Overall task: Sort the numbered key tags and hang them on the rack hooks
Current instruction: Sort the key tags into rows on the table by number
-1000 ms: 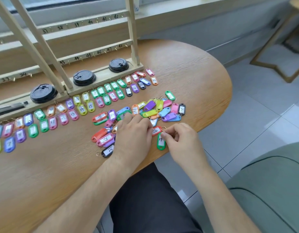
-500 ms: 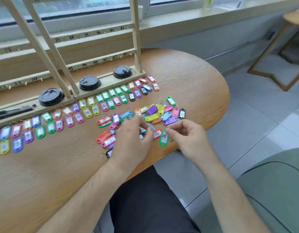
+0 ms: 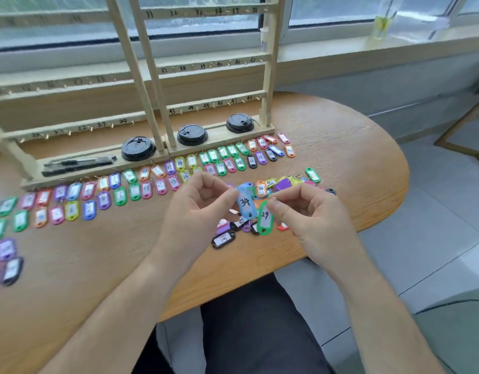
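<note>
Left hand (image 3: 203, 209): raised above the table, fingers curled, thumb and forefinger pinching the upper end of a blue tag (image 3: 245, 204)
Blue tag: marked 34, held tilted, its label facing the camera
Right hand (image 3: 309, 215): raised at the same height, fingers curled, fingertips pinching the metal ring of a green tag (image 3: 265, 219)
Green tag: marked 29, hanging down from its ring, just beside the blue tag; whether the two touch cannot be told
Hands together: near each other, each gripping its own tag
Loose heap (image 3: 284, 183): unsorted tags of mixed colours on the table under and behind the hands, partly hidden by them; a black tag (image 3: 223, 239) lies at its near edge
Sorted rows (image 3: 135, 188): tags laid flat side by side in lines along the front of the rack's base, running off to the left
Rack (image 3: 268, 76): wooden frame standing at the back of the table, with numbered rails and small hooks (image 3: 258, 98); no tag hangs on the hooks in view
Rack base: three black lids (image 3: 192, 134) and black pens (image 3: 76, 164) lie on it
Table (image 3: 340, 147): wooden, with a rounded end on the right
</note>
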